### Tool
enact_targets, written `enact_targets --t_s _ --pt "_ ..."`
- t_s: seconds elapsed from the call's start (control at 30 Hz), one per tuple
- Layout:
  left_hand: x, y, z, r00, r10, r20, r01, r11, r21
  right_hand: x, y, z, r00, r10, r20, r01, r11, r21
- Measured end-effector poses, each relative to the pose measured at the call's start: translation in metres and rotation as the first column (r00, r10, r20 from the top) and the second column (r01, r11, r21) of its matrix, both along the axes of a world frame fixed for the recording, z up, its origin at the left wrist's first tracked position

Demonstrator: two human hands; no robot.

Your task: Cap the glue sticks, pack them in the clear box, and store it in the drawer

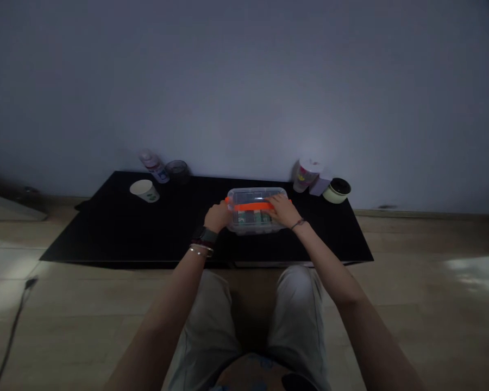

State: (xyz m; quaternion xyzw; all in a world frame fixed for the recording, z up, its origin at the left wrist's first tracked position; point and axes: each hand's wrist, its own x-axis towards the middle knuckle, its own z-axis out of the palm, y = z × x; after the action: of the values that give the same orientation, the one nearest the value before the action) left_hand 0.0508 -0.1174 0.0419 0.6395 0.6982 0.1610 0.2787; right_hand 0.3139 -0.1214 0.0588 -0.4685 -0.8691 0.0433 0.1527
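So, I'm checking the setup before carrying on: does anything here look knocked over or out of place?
Yes: the white paper cup lies on its side on the black tabletop, left of the clear plastic box, while the other containers appear upright.

This looks like a room in a home, not a workplace: a low black tabletop (106,228) stands against a plain grey wall (244,81), with a paper cup (144,190) on it and a thin cable (14,331) across the pale wood-look floor (411,326).
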Motion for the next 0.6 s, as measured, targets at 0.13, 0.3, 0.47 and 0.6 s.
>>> enact_targets --t_s 0.13,0.3,0.47,0.6 --pt "-0.014 -0.003 -0.017 0.975 -0.002 0.220 0.004 1.000 -0.008 -0.011 0.009 -0.002 0.994 -0.034 0.105 0.042 0.996 -0.080" --pt "-0.017 -0.017 -0.043 0.866 0.037 0.499 -0.052 0.999 0.015 -0.016 0.011 -0.003 0.994 0.015 0.105 -0.003 0.994 -0.112" --pt "-0.016 -0.020 -0.058 0.714 0.120 0.689 -0.171 0.985 0.005 -0.017 0.002 -0.004 1.000 -0.004 0.007 0.005 0.992 -0.123" --pt "-0.016 -0.017 -0.062 0.699 0.156 0.698 -0.205 0.979 -0.014 -0.007 0.003 0.004 0.959 -0.126 -0.253 0.091 0.985 -0.147"
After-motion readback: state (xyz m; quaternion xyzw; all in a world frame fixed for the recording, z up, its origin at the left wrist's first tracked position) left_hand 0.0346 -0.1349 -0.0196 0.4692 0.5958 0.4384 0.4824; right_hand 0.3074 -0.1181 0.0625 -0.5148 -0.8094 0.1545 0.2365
